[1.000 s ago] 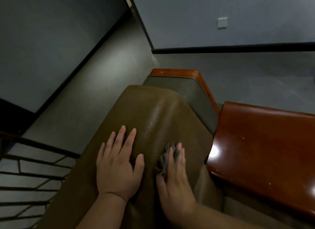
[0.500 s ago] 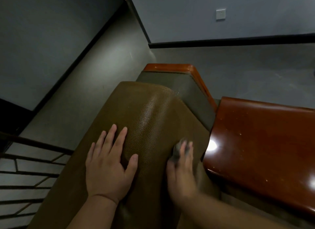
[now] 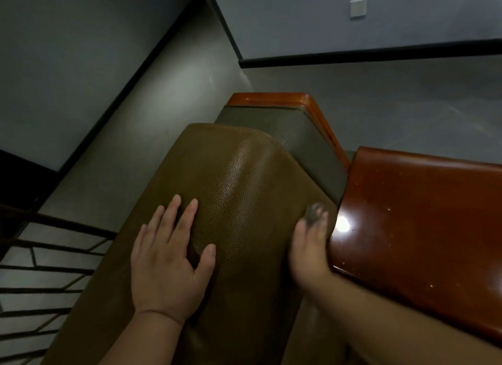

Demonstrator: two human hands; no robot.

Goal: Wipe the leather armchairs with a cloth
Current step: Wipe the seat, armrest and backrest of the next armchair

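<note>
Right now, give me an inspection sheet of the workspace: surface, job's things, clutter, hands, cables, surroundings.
Surface: brown leather armchair back, grain visible, sheen along its ridge.
Job's things: grey cloth, mostly hidden under fingers at the back's right edge.
Clutter: nothing seen.
Hands: left hand flat on the leather; right hand presses the cloth, blurred.
Cables: nothing seen.
Surroundings: glossy wooden armrest at right, wall switch, dark railing at left.
</note>
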